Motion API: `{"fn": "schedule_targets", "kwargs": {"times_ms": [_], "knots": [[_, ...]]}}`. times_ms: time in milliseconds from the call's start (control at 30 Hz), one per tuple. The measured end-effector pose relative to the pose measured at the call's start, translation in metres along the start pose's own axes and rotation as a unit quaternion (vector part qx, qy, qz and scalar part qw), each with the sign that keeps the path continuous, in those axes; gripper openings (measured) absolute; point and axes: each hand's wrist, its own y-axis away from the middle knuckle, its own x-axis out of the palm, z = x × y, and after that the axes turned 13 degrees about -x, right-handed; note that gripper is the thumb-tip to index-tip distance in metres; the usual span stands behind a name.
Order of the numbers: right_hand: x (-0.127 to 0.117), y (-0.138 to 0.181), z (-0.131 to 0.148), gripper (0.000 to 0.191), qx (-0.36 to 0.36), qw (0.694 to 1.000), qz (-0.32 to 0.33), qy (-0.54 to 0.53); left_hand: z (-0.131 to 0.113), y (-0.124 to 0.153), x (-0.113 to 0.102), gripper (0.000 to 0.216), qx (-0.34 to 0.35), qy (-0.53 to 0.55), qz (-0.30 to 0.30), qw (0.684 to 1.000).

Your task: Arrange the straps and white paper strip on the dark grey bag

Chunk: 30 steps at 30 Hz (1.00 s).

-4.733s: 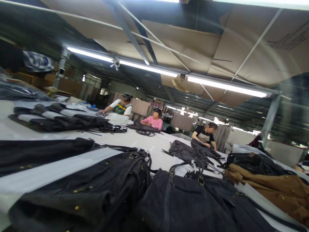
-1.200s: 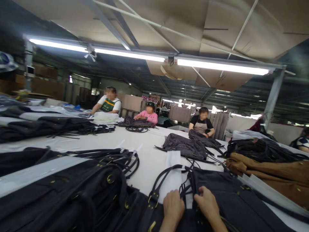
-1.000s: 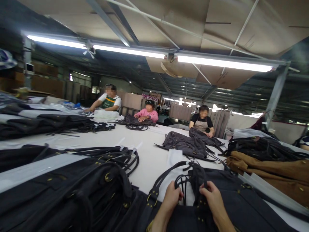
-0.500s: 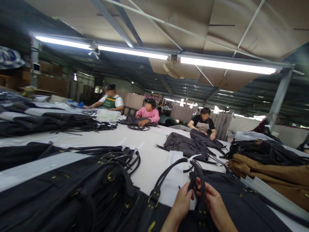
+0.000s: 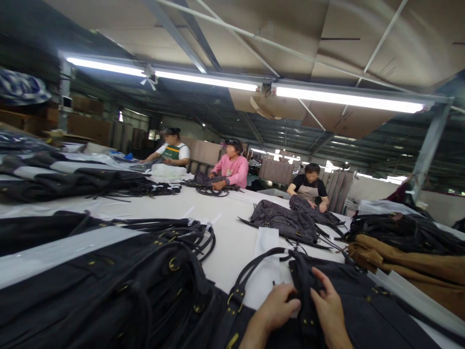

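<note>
At six o'clock on the worktop (image 5: 232, 232), both hands pinch a dark bag strap: left hand (image 5: 278, 310) and right hand (image 5: 329, 310) closed on the strap (image 5: 303, 286). Loose loops could snag the neighbouring bag pile (image 5: 145, 276) at nine o'clock.

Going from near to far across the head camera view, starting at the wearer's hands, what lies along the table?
Both hands, left hand and right hand, on the dark bag strap → white paper sheet → grey studded bag pile → person in a black top.
</note>
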Motion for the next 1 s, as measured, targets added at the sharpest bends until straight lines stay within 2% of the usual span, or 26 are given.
{"fn": "schedule_targets", "kwargs": {"times_ms": [100,167,233,333,400,500,567,667,733,800,833,900,967,1000], "knots": [[-0.008,-0.003,-0.016,0.05,-0.039,0.979,-0.021,0.199,0.014,0.0,-0.019,0.027,-0.123,-0.092,-0.101,0.983],[-0.01,-0.004,-0.023,0.043,-0.064,0.957,-0.002,0.282,0.021,-0.001,-0.024,0.03,-0.187,-0.123,-0.145,0.964],[-0.01,-0.002,-0.026,0.04,-0.076,0.939,0.025,0.334,0.025,-0.001,-0.022,0.033,-0.22,-0.131,-0.165,0.953],[-0.01,0.003,-0.025,0.037,-0.087,0.914,0.048,0.393,0.026,-0.004,-0.016,0.044,-0.228,-0.101,-0.185,0.95],[-0.011,0.008,-0.021,0.04,-0.073,0.899,0.04,0.43,0.026,-0.007,-0.015,0.055,-0.227,-0.05,-0.188,0.954],[-0.011,0.012,-0.009,0.057,-0.072,0.873,-0.016,0.482,0.031,-0.016,-0.023,0.067,-0.235,0.08,-0.177,0.952],[-0.009,0.012,0.001,0.063,-0.111,0.855,-0.066,0.502,0.035,-0.021,-0.031,0.068,-0.24,0.192,-0.157,0.939],[-0.005,0.008,0.015,0.06,-0.191,0.843,-0.12,0.489,0.041,-0.021,-0.043,0.06,-0.22,0.34,-0.113,0.907],[-0.001,0.007,0.025,0.059,-0.248,0.855,-0.116,0.441,0.041,-0.017,-0.05,0.057,-0.19,0.406,-0.083,0.89],[0.005,0.006,0.034,0.058,-0.268,0.899,-0.061,0.341,0.038,-0.011,-0.056,0.059,-0.161,0.452,-0.071,0.874],[0.009,0.007,0.039,0.057,-0.251,0.927,-0.027,0.278,0.035,-0.008,-0.058,0.065,-0.149,0.469,-0.075,0.867],[0.019,0.008,0.049,0.059,-0.162,0.976,0.024,0.143,0.027,-0.002,-0.063,0.085,-0.124,0.492,-0.088,0.857],[0.029,0.007,0.061,0.069,-0.054,0.998,0.035,0.027,0.018,0.005,-0.066,0.104,-0.101,0.498,-0.09,0.857],[0.034,0.007,0.068,0.074,-0.03,0.999,0.037,-0.015,0.013,0.01,-0.068,0.108,-0.094,0.493,-0.083,0.861]]}}
